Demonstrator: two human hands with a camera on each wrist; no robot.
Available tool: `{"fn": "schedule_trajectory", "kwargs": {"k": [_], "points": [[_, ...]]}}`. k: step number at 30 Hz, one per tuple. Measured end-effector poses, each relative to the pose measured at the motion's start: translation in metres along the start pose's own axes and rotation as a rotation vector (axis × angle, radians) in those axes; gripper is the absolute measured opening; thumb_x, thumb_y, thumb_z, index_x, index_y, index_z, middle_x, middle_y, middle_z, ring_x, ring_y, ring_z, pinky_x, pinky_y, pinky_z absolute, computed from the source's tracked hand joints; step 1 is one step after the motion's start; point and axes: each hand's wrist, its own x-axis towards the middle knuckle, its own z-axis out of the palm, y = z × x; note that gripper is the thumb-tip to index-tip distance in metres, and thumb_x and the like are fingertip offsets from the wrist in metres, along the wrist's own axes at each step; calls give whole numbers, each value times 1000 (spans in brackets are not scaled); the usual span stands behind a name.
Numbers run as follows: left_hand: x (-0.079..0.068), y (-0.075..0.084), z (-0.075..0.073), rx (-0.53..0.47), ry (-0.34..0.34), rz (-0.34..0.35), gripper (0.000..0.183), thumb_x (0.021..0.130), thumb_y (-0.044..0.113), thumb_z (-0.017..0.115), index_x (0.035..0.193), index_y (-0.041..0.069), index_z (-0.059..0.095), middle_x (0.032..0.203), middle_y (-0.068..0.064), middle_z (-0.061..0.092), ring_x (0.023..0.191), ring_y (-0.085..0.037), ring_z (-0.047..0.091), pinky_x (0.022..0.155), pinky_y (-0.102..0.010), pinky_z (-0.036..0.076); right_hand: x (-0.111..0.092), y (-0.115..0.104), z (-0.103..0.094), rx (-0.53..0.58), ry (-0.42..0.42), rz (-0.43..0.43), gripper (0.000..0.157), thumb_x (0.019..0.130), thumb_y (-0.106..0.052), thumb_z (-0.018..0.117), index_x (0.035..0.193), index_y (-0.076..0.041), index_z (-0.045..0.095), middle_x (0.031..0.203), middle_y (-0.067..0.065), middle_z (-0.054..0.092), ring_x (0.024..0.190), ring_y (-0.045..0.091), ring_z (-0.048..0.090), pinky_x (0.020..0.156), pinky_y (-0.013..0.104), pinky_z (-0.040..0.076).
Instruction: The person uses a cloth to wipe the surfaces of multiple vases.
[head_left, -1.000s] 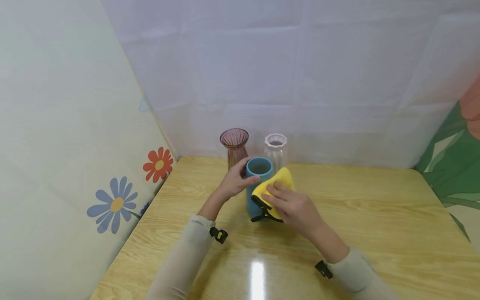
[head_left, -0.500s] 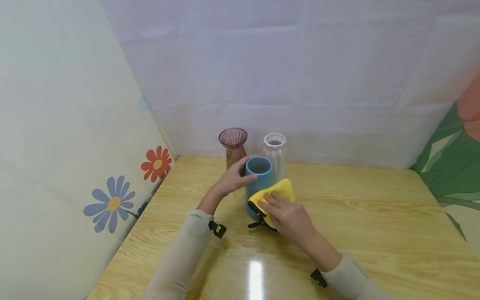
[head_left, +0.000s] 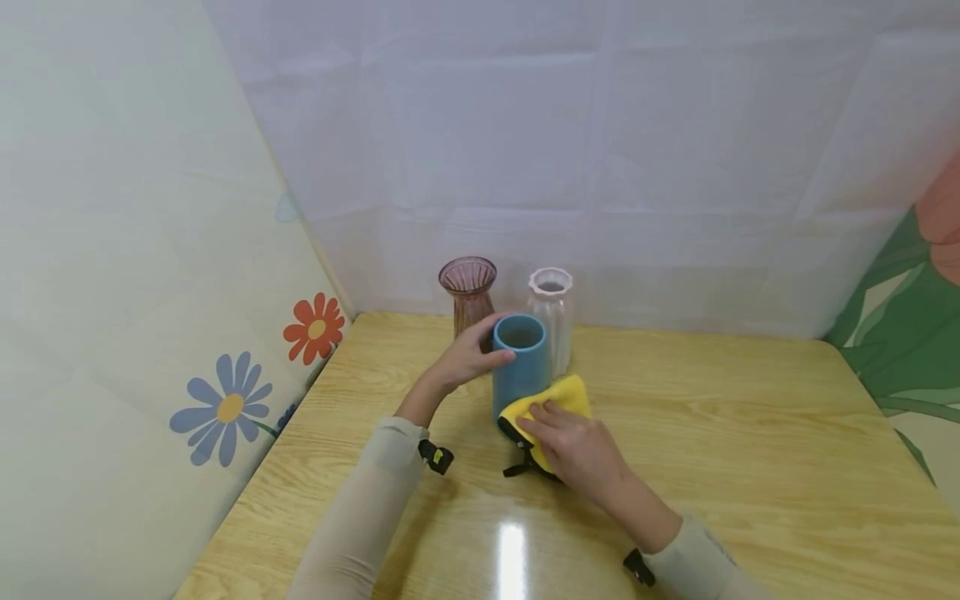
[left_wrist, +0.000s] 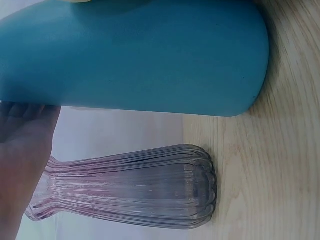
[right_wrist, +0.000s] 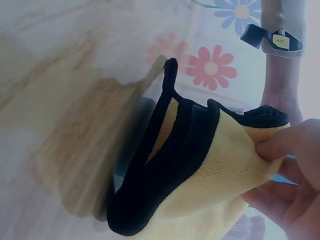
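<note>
A blue vase (head_left: 517, 375) stands upright on the table, and my left hand (head_left: 472, 354) grips it near the rim, thumb at the front. In the left wrist view the vase's smooth side (left_wrist: 150, 55) fills the upper part. My right hand (head_left: 581, 450) holds a folded yellow cloth (head_left: 566, 398) with black edging against the lower right front of the vase. The right wrist view shows thumb and fingers pinching the cloth (right_wrist: 225, 165), whose black loop (right_wrist: 170, 75) sticks out. The cloth hides part of the vase's lower side.
Behind the blue vase stand a pink ribbed glass vase (head_left: 470, 296) on the left and a white vase with a scalloped rim (head_left: 551, 321) on the right. The wooden table (head_left: 735, 433) meets a white backdrop (head_left: 487, 125) at the back. A flower-printed wall (head_left: 150, 250) borders the left.
My right hand and the yellow cloth have slid down the vase's front, uncovering more of its upper side. The left hand keeps its grip and the vase stays in place.
</note>
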Motion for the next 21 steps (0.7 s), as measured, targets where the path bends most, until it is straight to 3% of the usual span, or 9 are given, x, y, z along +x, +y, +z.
{"fn": "schedule_trajectory", "kwargs": {"k": [9, 14, 18, 21], "points": [[3, 1, -3, -7, -26, -39, 107, 73, 75, 74, 150, 6, 44, 136, -20, 58, 123, -32, 56, 101, -50, 48, -3, 0, 3, 9, -42, 0, 35, 80, -5, 83, 113, -13, 76, 112, 13, 75, 97, 32, 74, 70, 40, 62], [5, 1, -8, -16, -86, -40, 105, 76, 72, 74, 152, 5, 42, 137, -20, 57, 125, -33, 55, 103, -49, 47, -4, 0, 2, -5, -89, -9, 35, 80, -7, 82, 113, -15, 76, 110, 12, 76, 96, 29, 75, 68, 39, 61], [2, 6, -8, -46, -95, -31, 88, 88, 52, 75, 155, 9, 38, 145, -16, 52, 132, -32, 51, 108, -51, 43, -6, 1, -7, 21, -124, -9, 35, 81, -7, 81, 115, -14, 75, 111, 12, 76, 98, 26, 74, 69, 38, 61], [-2, 13, -1, -2, -30, -10, 80, 93, 33, 75, 157, 9, 33, 150, -15, 48, 136, -32, 49, 110, -52, 42, -6, 6, -22, 54, -71, -12, 38, 79, -3, 81, 115, -11, 75, 112, 14, 75, 99, 27, 74, 74, 39, 61]]}}
